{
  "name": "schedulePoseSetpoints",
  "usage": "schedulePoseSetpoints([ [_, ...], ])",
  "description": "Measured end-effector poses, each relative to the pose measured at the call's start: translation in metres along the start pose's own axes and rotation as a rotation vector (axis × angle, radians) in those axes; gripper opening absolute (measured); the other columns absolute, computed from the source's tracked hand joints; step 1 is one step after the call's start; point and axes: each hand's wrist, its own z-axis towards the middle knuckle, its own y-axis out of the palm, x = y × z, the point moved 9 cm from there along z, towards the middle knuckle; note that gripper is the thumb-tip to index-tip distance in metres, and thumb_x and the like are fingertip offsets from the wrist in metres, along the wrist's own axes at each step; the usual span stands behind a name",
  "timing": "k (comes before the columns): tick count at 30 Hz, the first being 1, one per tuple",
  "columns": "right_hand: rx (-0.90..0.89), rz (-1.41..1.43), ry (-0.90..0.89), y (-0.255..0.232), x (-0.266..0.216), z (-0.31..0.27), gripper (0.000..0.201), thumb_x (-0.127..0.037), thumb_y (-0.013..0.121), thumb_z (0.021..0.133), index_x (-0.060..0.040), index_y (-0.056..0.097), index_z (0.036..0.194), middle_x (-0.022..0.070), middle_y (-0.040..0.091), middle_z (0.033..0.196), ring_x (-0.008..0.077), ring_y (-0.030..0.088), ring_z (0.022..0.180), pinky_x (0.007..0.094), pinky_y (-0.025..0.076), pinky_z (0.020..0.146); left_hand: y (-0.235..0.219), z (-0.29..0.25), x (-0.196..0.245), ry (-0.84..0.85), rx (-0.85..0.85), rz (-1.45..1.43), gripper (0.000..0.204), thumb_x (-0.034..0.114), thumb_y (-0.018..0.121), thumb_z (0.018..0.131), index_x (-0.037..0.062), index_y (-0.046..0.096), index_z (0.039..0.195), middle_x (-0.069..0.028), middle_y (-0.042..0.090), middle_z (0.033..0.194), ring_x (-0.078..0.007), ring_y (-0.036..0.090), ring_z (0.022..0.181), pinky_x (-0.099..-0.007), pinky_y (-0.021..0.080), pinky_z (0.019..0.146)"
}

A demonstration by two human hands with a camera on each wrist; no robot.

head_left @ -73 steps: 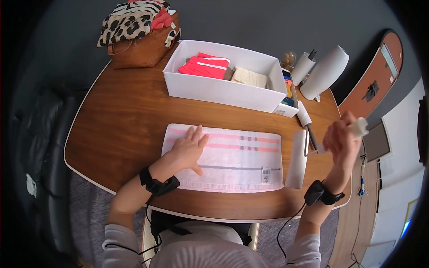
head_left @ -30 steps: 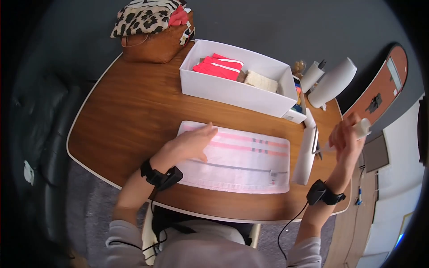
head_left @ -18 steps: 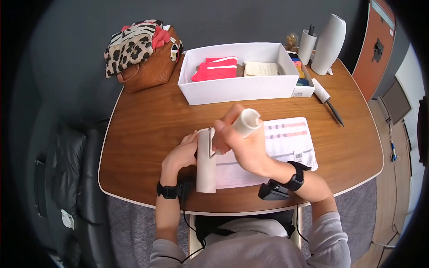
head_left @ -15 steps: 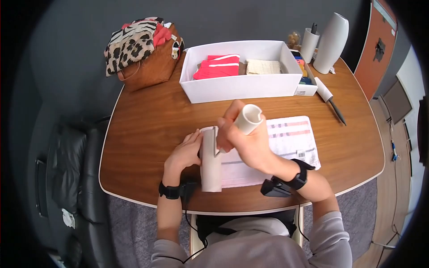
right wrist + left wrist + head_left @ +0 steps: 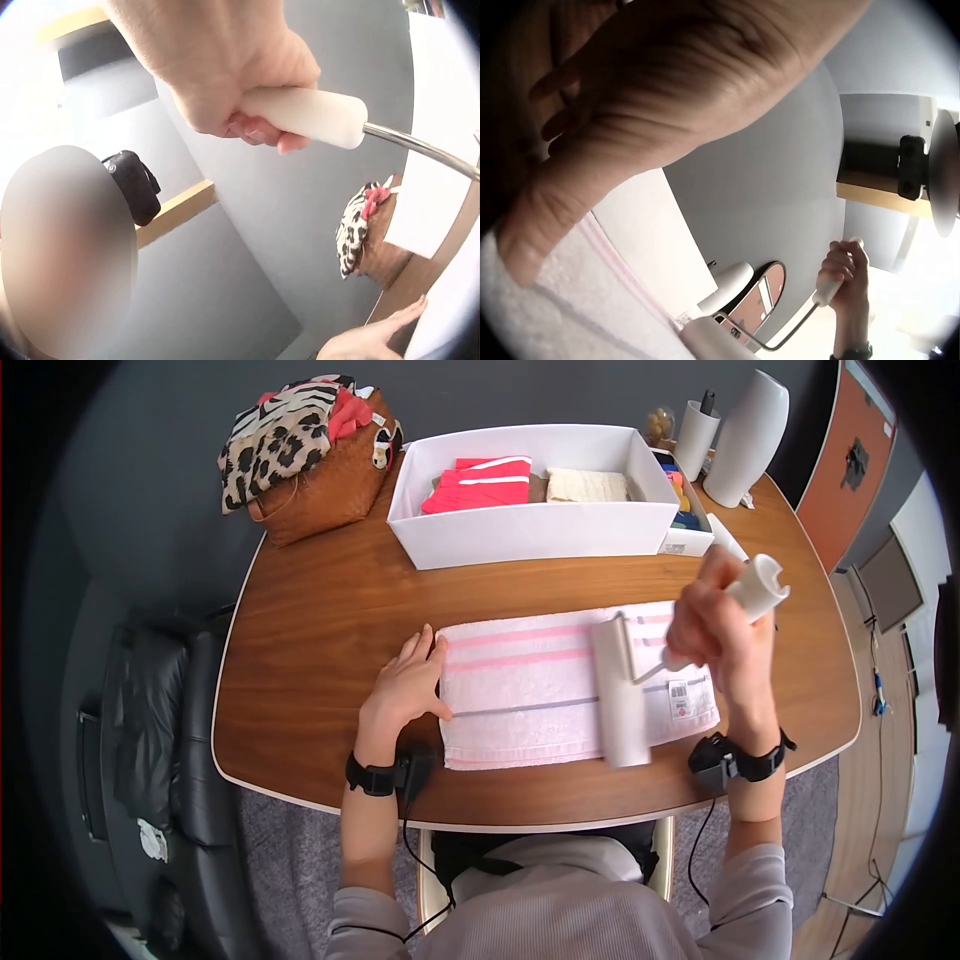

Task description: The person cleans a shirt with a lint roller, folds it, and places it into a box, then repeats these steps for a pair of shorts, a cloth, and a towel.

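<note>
A folded towel, white with pink and grey stripes and a label near its right end, lies flat on the table. My right hand grips the white handle of a lint roller, whose long white cylinder lies across the towel's right half. In the right wrist view, fingers curl round that handle, and a bent metal rod runs from it. My left hand rests at the towel's left edge with its fingers loosely extended. Its thumb touches the towel in the left wrist view.
Behind the towel stands a white box holding folded red cloth and cream cloth. A smaller box adjoins it. A brown bag piled with clothes stands back left. A white vase and a second roller are at the right.
The lint roller went from right of the towel to its left end, then back rightward across it in my right hand. My left hand shifted from atop the towel to its left edge.
</note>
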Motion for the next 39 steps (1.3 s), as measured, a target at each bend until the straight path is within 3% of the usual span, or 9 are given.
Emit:
schedulePoseSetpoints([
  [2,0.083,-0.100,-0.045,-0.019,-0.006,-0.003,0.020,-0.013,0.044,0.080,-0.0079,0.032,0.064,-0.0018,0.031,0.040,0.0057,0.026,0.032,0.0218,0.028,0.032,0.000,0.001,0.000,0.002,-0.005,-0.001,0.104,0.023,0.080,0.049,0.0031,0.023,0.134,-0.0173,0.016,0.141,-0.0265,0.018,0.130,-0.0388,0.030,0.101],
  [12,0.143,-0.313,-0.032,-0.064,-0.009,-0.007,0.019,-0.013,0.049,0.079,-0.0061,0.038,0.064,-0.0039,0.033,0.043,0.0028,0.028,0.032,0.0201,0.029,0.030,0.002,0.002,-0.001,0.010,-0.019,-0.003,0.108,0.025,0.079,0.047,0.0037,0.020,0.135,-0.0180,0.017,0.141,-0.0258,0.021,0.129,-0.0379,0.031,0.100],
  [16,0.095,-0.389,0.067,-0.066,0.001,-0.004,0.015,-0.013,0.056,0.077,-0.0020,0.049,0.070,0.0001,0.045,0.050,0.0051,0.040,0.038,0.0217,0.033,0.035,0.002,0.002,-0.002,0.003,-0.029,0.004,0.109,0.027,0.079,0.047,0.0038,0.020,0.135,-0.0185,0.017,0.141,-0.0259,0.021,0.129,-0.0397,0.032,0.099],
  [19,0.078,-0.766,-0.017,-0.068,0.011,0.000,0.018,-0.014,0.058,0.076,0.0026,0.053,0.074,0.0089,0.053,0.058,0.0137,0.049,0.052,0.0284,0.041,0.051,0.004,0.003,-0.004,0.033,-0.012,0.000,0.109,0.028,0.079,0.046,0.0035,0.020,0.135,-0.0191,0.017,0.141,-0.0272,0.021,0.129,-0.0407,0.032,0.098],
  [25,0.023,-0.940,0.015,-0.067,0.018,0.014,0.017,-0.012,0.058,0.073,0.0032,0.056,0.080,0.0150,0.059,0.068,0.0244,0.058,0.064,0.0334,0.045,0.062,0.006,0.006,-0.005,0.063,-0.029,0.019,0.105,0.032,0.078,0.049,0.0033,0.023,0.134,-0.0206,0.017,0.140,-0.0303,0.020,0.129,-0.0399,0.032,0.099],
  [26,-0.028,-1.010,-0.013,-0.060,0.024,0.020,0.017,-0.012,0.057,0.073,0.0032,0.056,0.081,0.0161,0.060,0.071,0.0269,0.060,0.067,0.0345,0.046,0.063,0.004,0.007,-0.006,0.081,-0.027,-0.006,0.099,0.032,0.077,0.052,0.0031,0.026,0.132,-0.0214,0.019,0.139,-0.0305,0.022,0.128,-0.0392,0.031,0.099],
  [27,-0.124,-1.139,0.138,-0.057,0.043,0.025,0.020,-0.012,0.057,0.072,0.0017,0.058,0.086,0.0181,0.062,0.081,0.0329,0.060,0.078,0.0378,0.047,0.068,0.002,0.007,-0.007,0.096,-0.025,-0.029,0.094,0.032,0.075,0.055,0.0029,0.029,0.131,-0.0222,0.020,0.138,-0.0308,0.023,0.128,-0.0385,0.031,0.099],
  [34,-0.199,-1.441,0.280,-0.086,0.125,0.042,0.019,-0.012,0.056,0.072,-0.0023,0.061,0.087,0.0185,0.062,0.085,0.0339,0.060,0.082,0.0405,0.048,0.071,-0.040,0.024,-0.006,0.209,0.309,-0.230,0.045,0.019,0.059,0.077,0.0021,0.047,0.117,-0.0177,0.048,0.118,-0.0288,0.043,0.113,-0.0357,0.038,0.091],
  [39,-0.198,-1.430,0.394,-0.108,0.146,0.039,0.020,-0.011,0.053,0.072,-0.0014,0.062,0.087,0.0197,0.062,0.086,0.0350,0.060,0.082,0.0408,0.048,0.072,-0.032,0.045,-0.007,0.278,0.302,-0.237,0.036,0.009,0.065,0.069,0.0003,0.055,0.103,-0.0144,0.055,0.093,-0.0275,0.052,0.090,-0.0340,0.042,0.078],
])
